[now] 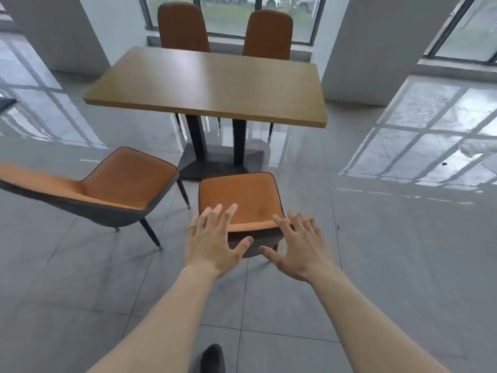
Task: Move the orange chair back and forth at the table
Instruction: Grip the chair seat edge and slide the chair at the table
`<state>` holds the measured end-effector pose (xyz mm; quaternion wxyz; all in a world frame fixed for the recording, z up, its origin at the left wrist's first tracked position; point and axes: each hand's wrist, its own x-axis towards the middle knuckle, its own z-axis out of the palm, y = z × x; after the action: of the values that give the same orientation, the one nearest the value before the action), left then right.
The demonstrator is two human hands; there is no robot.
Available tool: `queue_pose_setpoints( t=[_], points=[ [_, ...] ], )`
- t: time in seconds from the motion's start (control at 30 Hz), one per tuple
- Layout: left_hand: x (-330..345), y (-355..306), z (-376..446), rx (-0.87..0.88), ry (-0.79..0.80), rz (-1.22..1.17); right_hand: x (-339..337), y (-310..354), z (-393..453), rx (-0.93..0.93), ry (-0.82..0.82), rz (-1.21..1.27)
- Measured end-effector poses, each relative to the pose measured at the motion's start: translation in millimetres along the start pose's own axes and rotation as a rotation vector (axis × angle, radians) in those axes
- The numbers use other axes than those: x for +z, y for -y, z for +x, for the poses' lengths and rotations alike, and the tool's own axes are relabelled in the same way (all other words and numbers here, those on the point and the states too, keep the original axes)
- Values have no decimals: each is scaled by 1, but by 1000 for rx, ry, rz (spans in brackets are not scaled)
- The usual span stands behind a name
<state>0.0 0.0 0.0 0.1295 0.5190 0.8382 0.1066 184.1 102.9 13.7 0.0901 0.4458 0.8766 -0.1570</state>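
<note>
An orange chair [239,192] with a dark shell stands on the floor in front of me, its seat facing the wooden table [209,84] and its backrest top nearest me. Both my hands hover spread over that backrest top. My left hand [212,243] is over its left end, my right hand [298,246] over its right end. The fingers of both are apart and hold nothing. Whether they touch the backrest I cannot tell.
A second orange chair [113,187] stands to the left, turned sideways. Two more orange chairs [183,28] [267,35] are tucked in at the table's far side before a window. White pillars flank the table. My dark shoe [212,358] shows below. Glossy grey tiles surround everything.
</note>
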Motion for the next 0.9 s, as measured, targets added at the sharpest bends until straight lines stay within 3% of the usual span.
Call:
queue_pose_setpoints(
  t=[0.4,0.9],
  points=[
    [76,32,57,52,72,-30,51,-30,79,-13,-3,-65],
    [65,65,113,218,9,-30,42,-25,127,-62,-122,-76]
  ],
)
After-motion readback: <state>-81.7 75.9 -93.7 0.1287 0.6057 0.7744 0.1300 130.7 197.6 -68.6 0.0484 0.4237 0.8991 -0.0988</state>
